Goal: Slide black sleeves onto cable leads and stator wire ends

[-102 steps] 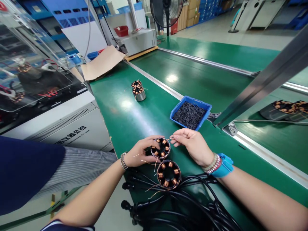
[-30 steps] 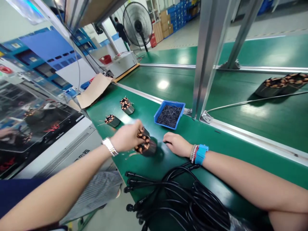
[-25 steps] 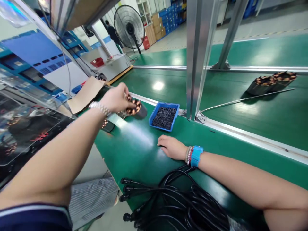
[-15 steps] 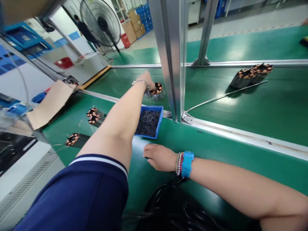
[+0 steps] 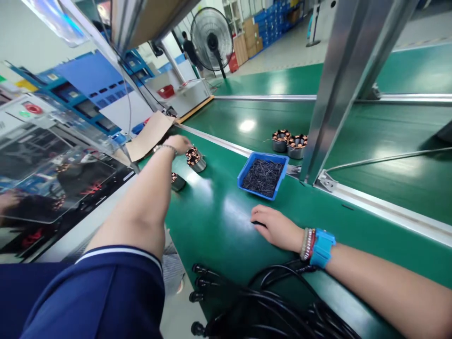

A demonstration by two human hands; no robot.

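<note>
My left hand (image 5: 179, 144) is stretched out over the green table, right beside a pair of motor stators (image 5: 196, 160) with copper windings and black insulation. Its fingers are blurred and partly turned away, so whether they touch a stator is unclear. Another stator (image 5: 177, 181) lies nearer, partly behind my left forearm. My right hand (image 5: 275, 228) rests on the table with fingers curled, a small black piece showing between thumb and fingers. Beyond it sits a blue tray (image 5: 242, 180) filled with thin black pieces. Two stators (image 5: 296, 147) stand upright behind the tray, across the metal rail.
An aluminium post (image 5: 326, 94) rises right of the tray. Black cables (image 5: 268, 301) lie bundled in front of me. Cardboard (image 5: 150, 136) lies at the table's far left, near a machine with a clear cover (image 5: 45, 174). A fan (image 5: 212, 40) and a person (image 5: 190, 52) are in the background.
My left hand has left the stators behind the rail and moved left to the pair on the near table. The view has swung left; my right hand stays curled on the table.
</note>
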